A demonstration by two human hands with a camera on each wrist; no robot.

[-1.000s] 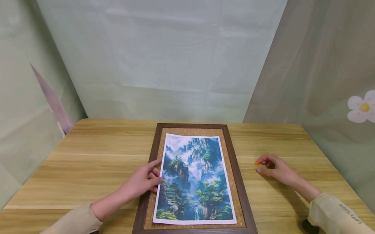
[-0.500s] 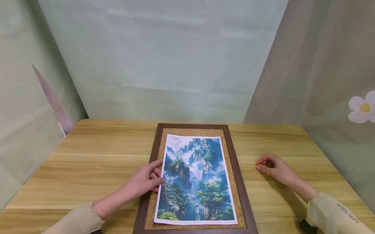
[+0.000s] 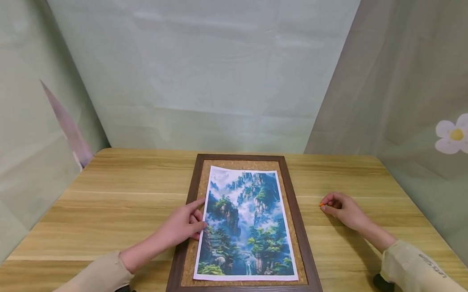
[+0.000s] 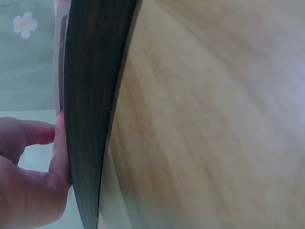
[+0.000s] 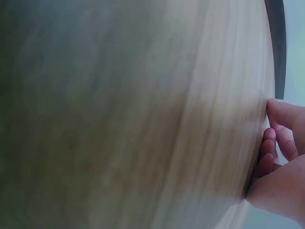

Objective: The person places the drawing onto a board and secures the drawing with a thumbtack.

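Between the hands, the landscape print (image 3: 249,225) runs near-to-far; the left hand (image 3: 182,223) presses its left edge with relaxed fingers, the right hand (image 3: 340,209) pinches an orange pin (image 3: 320,205) well right.

We see a wooden table (image 3: 127,188) hemmed by pale green curtains (image 3: 206,68); the right curtain bears a white flower print (image 3: 458,133), and a small black object (image 3: 382,283) sits near right.

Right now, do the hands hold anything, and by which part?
The right hand pinches a small orange thing at its fingertips. The left hand only rests on the print's left edge.
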